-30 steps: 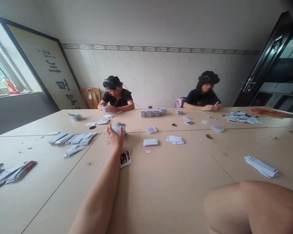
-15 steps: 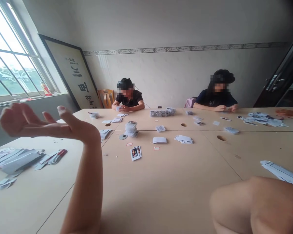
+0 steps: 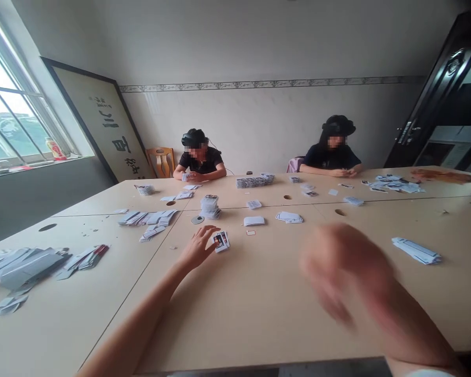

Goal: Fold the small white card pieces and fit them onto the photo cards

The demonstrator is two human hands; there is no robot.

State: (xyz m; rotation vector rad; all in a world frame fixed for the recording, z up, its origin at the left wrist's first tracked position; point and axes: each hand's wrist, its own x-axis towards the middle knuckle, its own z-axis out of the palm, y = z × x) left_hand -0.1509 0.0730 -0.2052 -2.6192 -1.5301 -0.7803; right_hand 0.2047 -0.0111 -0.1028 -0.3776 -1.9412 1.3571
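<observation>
Hands of the wearer, as the head-worn camera shows them, both extend over a pale, wood-coloured tabletop (image 3: 243, 309). The left hand (image 3: 198, 246) has its fingers stretched and slightly spread, with nothing visible in its grasp. Its thumb side overlaps the left edge of two white-bordered paper cards with dark pictures (image 3: 221, 243); whether it touches them is unclear. The right hand (image 3: 347, 262) is too blurred to show how far its fingers bend or whether it holds anything.

A sideways push from the left thumb could slide the cards apart, and because one overlaps the other, a pinch might catch both. Just beyond, an uneven stack of clear plastic cases (image 3: 210, 208) could topple if the left fingers knock it.

In pose, the left hand comes from the lower left, palm down, low, fingertips pointing forward and right. The right hand comes from the lower right, apparently raised, knuckles up, well apart from the cards.
</observation>
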